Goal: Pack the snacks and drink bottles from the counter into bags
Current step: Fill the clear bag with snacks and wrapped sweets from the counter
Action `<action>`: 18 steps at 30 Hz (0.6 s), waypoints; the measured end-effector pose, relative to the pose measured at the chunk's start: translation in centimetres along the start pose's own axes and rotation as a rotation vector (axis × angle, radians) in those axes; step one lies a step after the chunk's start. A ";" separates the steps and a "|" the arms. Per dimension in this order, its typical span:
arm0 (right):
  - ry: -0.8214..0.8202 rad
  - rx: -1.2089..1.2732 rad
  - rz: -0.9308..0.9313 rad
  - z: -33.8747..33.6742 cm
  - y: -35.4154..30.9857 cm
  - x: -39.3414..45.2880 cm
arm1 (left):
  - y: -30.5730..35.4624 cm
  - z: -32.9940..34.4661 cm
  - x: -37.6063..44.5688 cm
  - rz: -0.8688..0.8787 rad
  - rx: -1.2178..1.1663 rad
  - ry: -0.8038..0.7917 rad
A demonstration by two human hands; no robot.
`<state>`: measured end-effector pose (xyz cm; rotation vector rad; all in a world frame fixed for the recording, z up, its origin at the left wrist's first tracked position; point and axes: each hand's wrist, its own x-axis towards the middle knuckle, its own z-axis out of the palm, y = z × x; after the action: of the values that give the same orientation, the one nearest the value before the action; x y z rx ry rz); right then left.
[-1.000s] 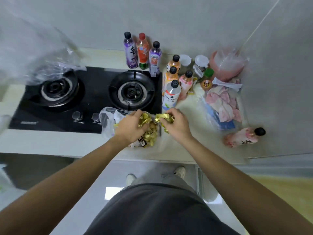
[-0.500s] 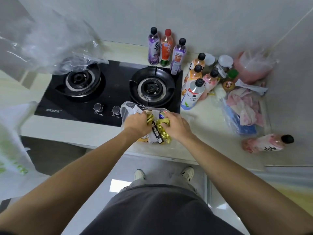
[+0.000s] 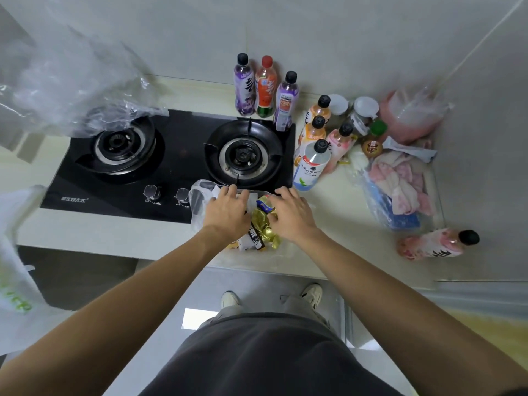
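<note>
Snacks [image 3: 261, 227] in gold and dark wrappers lie heaped between both hands at the counter's front edge, just in front of the stove [image 3: 171, 164].

Left hand [image 3: 227, 211] rests palm-down with fingers spread on the clear bag [image 3: 200, 195], gripping nothing that I can see; likely it pins the film flat so the mouth stays put. Right hand [image 3: 291, 214] lies fingers loosely extended over the heap, thumb side touching a wrapper, clasping nothing. Right of the stove stands a cluster of drink bottles [image 3: 313, 164], three more bottles [image 3: 265, 87] behind it by the wall, and one pink bottle [image 3: 431, 244] lying on its side well to the right. The nearest upright bottle crowds the right hand's outward reach; the stove knobs [image 3: 167, 192] sit just beside the bag.
</note>
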<state>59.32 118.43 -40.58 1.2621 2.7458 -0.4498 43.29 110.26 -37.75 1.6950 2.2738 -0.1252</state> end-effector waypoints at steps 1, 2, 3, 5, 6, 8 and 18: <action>0.023 0.011 -0.003 -0.2 0.2 0.0 | 0.3 -0.1 0.2 0.022 0.009 0.018; 0.047 0.018 -0.006 -0.4 0.5 -0.1 | 0.7 -0.3 0.3 0.046 0.015 0.038; 0.075 0.022 -0.010 -0.6 1.0 -0.2 | 1.1 -0.5 0.5 0.071 0.016 0.057; 0.133 0.024 -0.007 -1.0 2.2 -0.6 | 2.3 -0.9 1.1 0.120 0.013 0.086; 0.169 0.032 0.001 -1.2 3.0 -0.8 | 2.9 -1.1 1.4 0.146 0.011 0.103; 0.249 0.055 0.038 -1.7 4.9 -1.5 | 4.6 -1.4 2.1 0.206 -0.007 0.152; 0.386 -0.041 0.311 -6.2 22.0 -2.9 | 20.3 -1.6 8.1 0.524 -0.104 0.143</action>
<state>78.07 131.75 -39.13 1.8975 2.7450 -0.1301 60.13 124.21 -36.38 2.2302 1.8069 0.2309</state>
